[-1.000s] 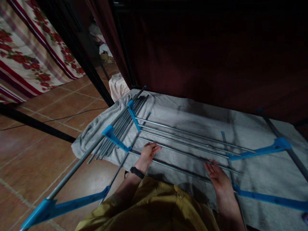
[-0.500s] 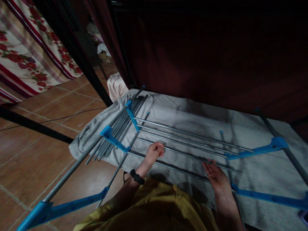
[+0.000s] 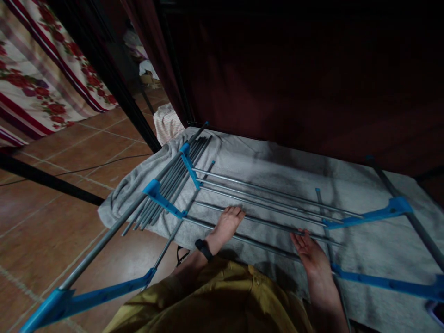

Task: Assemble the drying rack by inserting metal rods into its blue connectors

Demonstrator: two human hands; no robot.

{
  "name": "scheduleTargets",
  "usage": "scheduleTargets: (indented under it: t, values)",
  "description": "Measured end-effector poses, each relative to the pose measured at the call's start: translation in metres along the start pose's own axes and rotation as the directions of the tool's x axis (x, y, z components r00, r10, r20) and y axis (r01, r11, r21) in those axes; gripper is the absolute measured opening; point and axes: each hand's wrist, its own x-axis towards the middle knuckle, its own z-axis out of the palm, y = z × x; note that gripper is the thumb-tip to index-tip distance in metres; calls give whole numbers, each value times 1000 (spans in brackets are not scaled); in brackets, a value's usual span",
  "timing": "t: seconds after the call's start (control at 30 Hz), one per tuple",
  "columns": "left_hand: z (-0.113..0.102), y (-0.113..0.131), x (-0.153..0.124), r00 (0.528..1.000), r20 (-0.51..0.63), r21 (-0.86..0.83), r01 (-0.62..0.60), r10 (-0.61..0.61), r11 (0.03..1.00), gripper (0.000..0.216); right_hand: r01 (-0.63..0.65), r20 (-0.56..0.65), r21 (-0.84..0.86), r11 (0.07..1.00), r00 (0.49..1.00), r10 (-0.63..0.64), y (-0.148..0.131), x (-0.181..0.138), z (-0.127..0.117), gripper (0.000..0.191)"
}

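A loose grey metal rod [image 3: 270, 224] runs crosswise in front of me, at a slight slant, between the two sides of a metal rack with blue plastic arms [image 3: 168, 206]. My left hand [image 3: 229, 225], a black band on its wrist, is closed over the rod left of its middle. Palm up, my right hand [image 3: 309, 249] has its fingers around the underside of the rod, nearer its right end. Beyond the held rod, several thin rods [image 3: 249, 187] span the rack. On the near side, another rod [image 3: 263, 246] passes partly behind my hands.
A bundle of loose rods [image 3: 166, 194] lies at the left on a grey blanket [image 3: 374, 249]. Dark bed-frame posts [image 3: 128, 106] and a dark red panel [image 3: 294, 92] stand beyond. A cable [image 3: 104, 163] crosses the tiled floor [image 3: 100, 180].
My left hand has shifted a little right along the rod and turned over it, with the back of the hand now upward. The right hand and rod have hardly moved.
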Motion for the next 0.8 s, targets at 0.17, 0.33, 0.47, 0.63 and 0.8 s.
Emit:
scheduleTargets:
  t: [0.17,0.33,0.47,0.63,0.8]
  values:
    - [-1,0,4,998,20,-35,-59,60,998,35,-45,-115,12,999,992,46,-5,-3,9,13]
    - [2,-1,8,997,15,-116,-70,72,991,28,-72,-115,-4,997,991,71,-6,1,6,13]
    - [4,-1,10,995,23,-111,-94,97,989,26,-66,-107,-22,998,992,63,-7,2,5,12]
    - [6,-1,10,998,10,-212,-54,57,976,25,-80,-113,-9,997,991,79,-9,-1,9,12]
    - [12,-2,10,998,10,-239,-53,57,970,27,-89,-104,6,996,991,89,-10,-2,7,13]
